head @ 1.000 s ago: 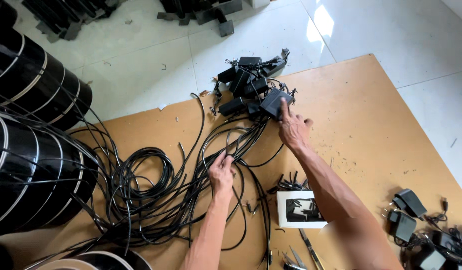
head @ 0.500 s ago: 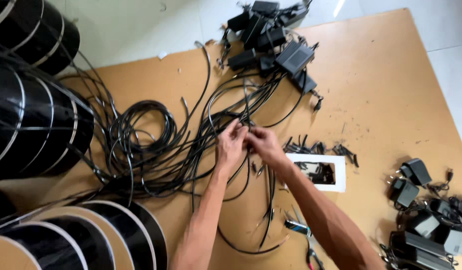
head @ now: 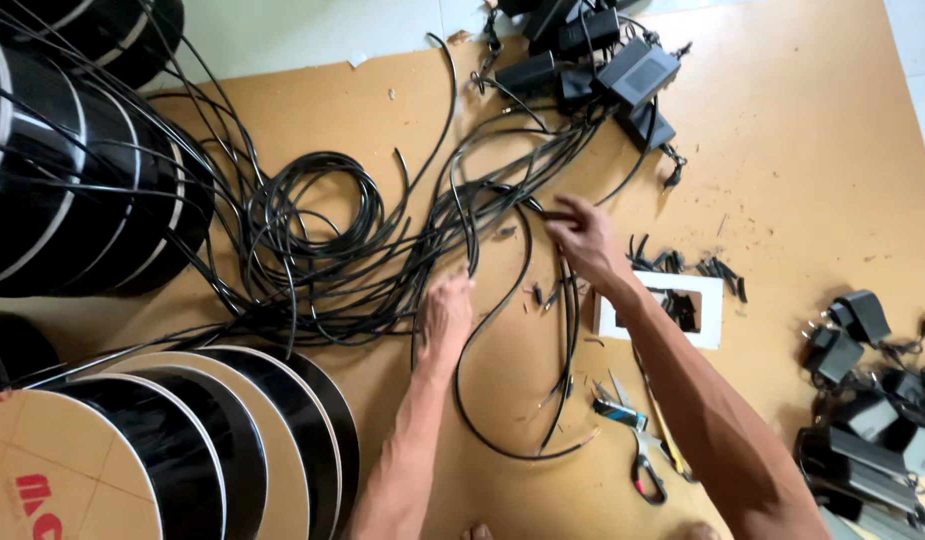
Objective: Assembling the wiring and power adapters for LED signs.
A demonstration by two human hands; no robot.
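Note:
A tangle of black cables (head: 342, 250) spreads over a brown board (head: 802, 180) on the floor. My left hand (head: 447, 312) rests on the cables near the middle, fingers closed around a strand. My right hand (head: 582, 238) pinches the end of a black cable a little to the right. A cluster of black power adapters (head: 607, 65) lies at the top, their leads running down into the tangle. One cable loops down below my hands (head: 502, 440).
Large black cable reels (head: 72, 170) stand at the left and more reels (head: 182, 450) at the lower left. A white tray of small black clips (head: 707, 310), scissors (head: 637, 450) and more adapters (head: 862, 390) lie at the right.
The view has shifted down and left. My hands, close together half a second ago, have parted: the left moved down, the right up and right along a cable.

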